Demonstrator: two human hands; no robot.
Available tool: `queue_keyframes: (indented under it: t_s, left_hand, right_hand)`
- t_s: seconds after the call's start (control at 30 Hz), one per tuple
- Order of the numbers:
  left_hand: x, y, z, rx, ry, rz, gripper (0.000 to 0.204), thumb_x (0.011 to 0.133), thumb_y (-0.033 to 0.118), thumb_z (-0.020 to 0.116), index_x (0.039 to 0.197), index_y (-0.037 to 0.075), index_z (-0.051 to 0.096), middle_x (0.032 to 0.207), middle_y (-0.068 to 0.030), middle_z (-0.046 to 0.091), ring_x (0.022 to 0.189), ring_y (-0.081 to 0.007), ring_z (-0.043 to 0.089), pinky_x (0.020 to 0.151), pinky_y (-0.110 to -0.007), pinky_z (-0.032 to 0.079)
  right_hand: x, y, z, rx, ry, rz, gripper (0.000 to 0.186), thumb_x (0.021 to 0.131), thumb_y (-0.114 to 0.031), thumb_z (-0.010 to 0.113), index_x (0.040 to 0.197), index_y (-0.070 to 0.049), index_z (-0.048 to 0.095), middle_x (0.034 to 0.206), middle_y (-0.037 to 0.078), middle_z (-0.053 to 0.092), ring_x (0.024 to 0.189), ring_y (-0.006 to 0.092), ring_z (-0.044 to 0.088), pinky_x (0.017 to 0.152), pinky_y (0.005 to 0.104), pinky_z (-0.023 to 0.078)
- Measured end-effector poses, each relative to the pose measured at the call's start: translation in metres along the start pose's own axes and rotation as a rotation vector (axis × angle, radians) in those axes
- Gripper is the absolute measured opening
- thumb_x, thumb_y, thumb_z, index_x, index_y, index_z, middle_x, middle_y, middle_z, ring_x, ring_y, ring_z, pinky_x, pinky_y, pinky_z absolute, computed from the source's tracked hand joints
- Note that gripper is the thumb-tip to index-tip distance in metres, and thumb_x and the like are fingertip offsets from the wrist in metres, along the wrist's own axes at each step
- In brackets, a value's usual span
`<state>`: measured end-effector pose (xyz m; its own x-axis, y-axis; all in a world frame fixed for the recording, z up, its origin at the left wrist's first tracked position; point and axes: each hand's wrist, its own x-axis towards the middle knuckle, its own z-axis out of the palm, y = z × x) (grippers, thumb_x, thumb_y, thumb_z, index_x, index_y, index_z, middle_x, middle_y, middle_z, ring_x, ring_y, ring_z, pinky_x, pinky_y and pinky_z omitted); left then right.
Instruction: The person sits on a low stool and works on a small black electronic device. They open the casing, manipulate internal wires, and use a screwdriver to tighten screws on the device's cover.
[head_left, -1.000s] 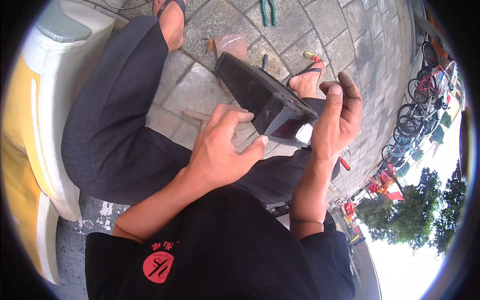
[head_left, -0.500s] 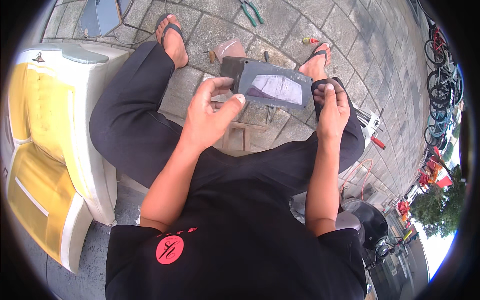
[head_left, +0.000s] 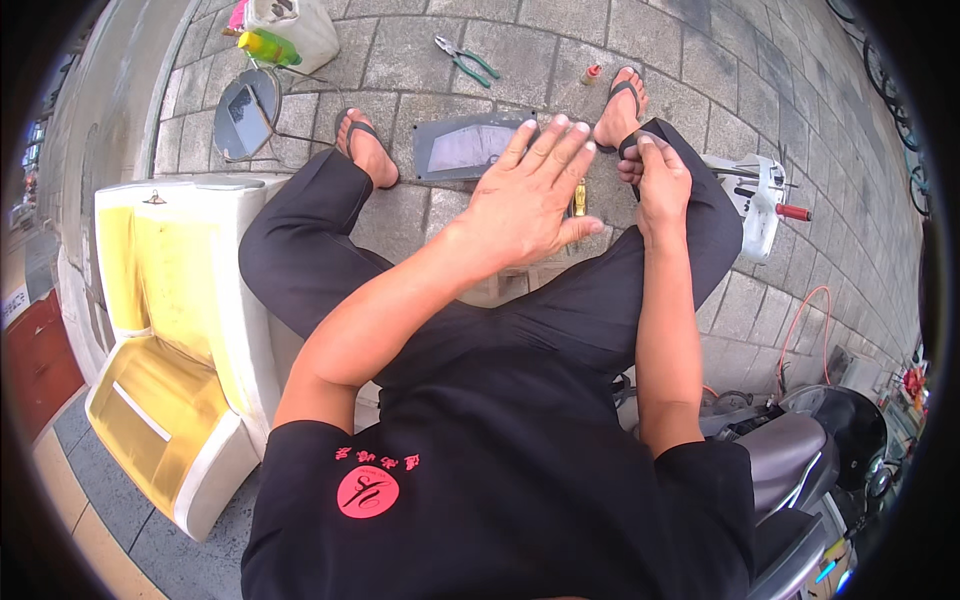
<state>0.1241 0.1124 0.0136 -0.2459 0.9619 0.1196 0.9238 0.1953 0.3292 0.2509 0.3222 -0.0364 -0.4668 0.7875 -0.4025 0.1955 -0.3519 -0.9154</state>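
Head cam: L hand (head_left: 530, 200), fingers spread, partly hides gray box (head_left: 460, 150); R hand (head_left: 661, 182) right of box, fingers bent, can't tell if pinching.

A yellow-and-white seat (head_left: 172, 300) stands left, beyond it a yellow-green bottle (head_left: 270, 48) beside a white container (head_left: 312, 35).

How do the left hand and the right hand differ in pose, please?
The left hand is spread with its back to the camera, while the right hand has its fingers curled toward the thumb. The left hand overlaps the dark-framed piece in view; the right hand appears against the right trouser leg. Both are bare.
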Motion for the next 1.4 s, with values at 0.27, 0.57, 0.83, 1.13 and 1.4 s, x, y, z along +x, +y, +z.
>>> queue_keyframes:
  t_s: [0.27, 0.57, 0.83, 1.13, 1.4]
  left_hand:
    - [-0.041, -0.095, -0.052, 0.098, -0.009, -0.44, 0.093, 0.114, 0.07, 0.043, 0.168, -0.006, 0.043, 0.175, -0.0284, 0.042, 0.167, -0.0454, 0.031, 0.136, -0.057, 0.022]
    - [-0.009, -0.162, -0.063, -0.2, 0.036, -0.608, 0.079, 0.113, 0.065, 0.056, 0.157, 0.0, 0.059, 0.154, -0.0292, 0.063, 0.146, -0.0456, 0.059, 0.121, -0.048, 0.047]
    - [0.02, -0.131, -0.073, -0.32, -0.018, -0.629, 0.066, 0.114, 0.055, 0.062, 0.156, 0.004, 0.064, 0.145, -0.024, 0.071, 0.137, -0.0347, 0.068, 0.116, -0.042, 0.05]
    - [0.032, -0.118, -0.083, -0.281, -0.005, -0.603, 0.057, 0.112, 0.045, 0.071, 0.15, 0.003, 0.066, 0.109, -0.0161, 0.072, 0.097, -0.0314, 0.07, 0.097, -0.041, 0.055]
    - [0.032, -0.122, -0.082, -0.283, -0.014, -0.556, 0.053, 0.112, 0.037, 0.072, 0.148, -0.001, 0.066, 0.105, -0.0133, 0.071, 0.101, -0.0304, 0.069, 0.101, -0.04, 0.054]
  right_hand:
    - [0.023, -0.025, -0.003, -0.115, -0.04, 0.042, 0.033, 0.108, -0.022, 0.068, 0.124, 0.006, 0.076, 0.095, 0.008, 0.076, 0.079, 0.0151, 0.07, 0.075, 0.0318, 0.057]
    - [0.138, 0.078, 0.009, -1.325, -0.457, 0.13, 0.036, 0.095, -0.028, 0.074, 0.102, 0.006, 0.082, 0.096, 0.022, 0.081, 0.088, 0.0324, 0.08, 0.084, 0.0441, 0.063]
    - [0.084, 0.253, -0.067, -1.419, -0.528, 0.588, 0.024, 0.095, -0.015, 0.07, 0.109, -0.001, 0.083, 0.108, 0.024, 0.082, 0.096, 0.0346, 0.081, 0.082, 0.0486, 0.064]
    - [0.045, 0.28, -0.059, -1.557, -0.657, 0.405, 0.028, 0.097, -0.019, 0.068, 0.117, -0.006, 0.082, 0.122, 0.026, 0.079, 0.119, 0.0434, 0.076, 0.105, 0.0525, 0.06]
    - [0.04, 0.29, -0.048, -1.537, -0.542, 0.412, 0.029, 0.102, -0.028, 0.07, 0.113, -0.004, 0.083, 0.116, 0.027, 0.081, 0.113, 0.0455, 0.078, 0.099, 0.0542, 0.063]
